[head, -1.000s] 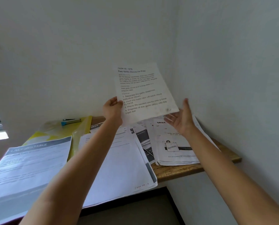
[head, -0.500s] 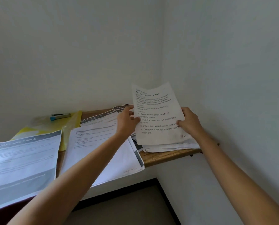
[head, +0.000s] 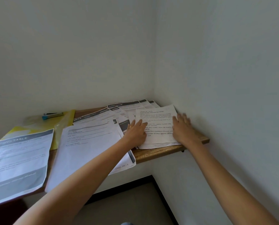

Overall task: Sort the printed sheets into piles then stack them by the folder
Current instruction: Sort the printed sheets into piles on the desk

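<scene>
- The garlic sheet [head: 158,122] lies face up on top of a small pile [head: 158,145] at the right end of the table [head: 159,152], tucked into the corner where the walls meet.
- The left hand [head: 136,132] lies flat on the sheet's left edge, fingers straight, gripping nothing.
- The right hand [head: 182,127] presses flat on its right edge, fingers spread and a little blurred, likewise holding nothing.
- A yellow folder [head: 69,118] sits toward the table's back left, with a blue-capped pen [head: 52,115] on it.
- A "Dressing Table" sheet [head: 16,159] overhangs the front left edge.
- A white pile [head: 90,143] beside it also hangs over the front edge.
- Grey-headed sheets [head: 124,105], one reading "Living Room", fan along the back edge.
</scene>
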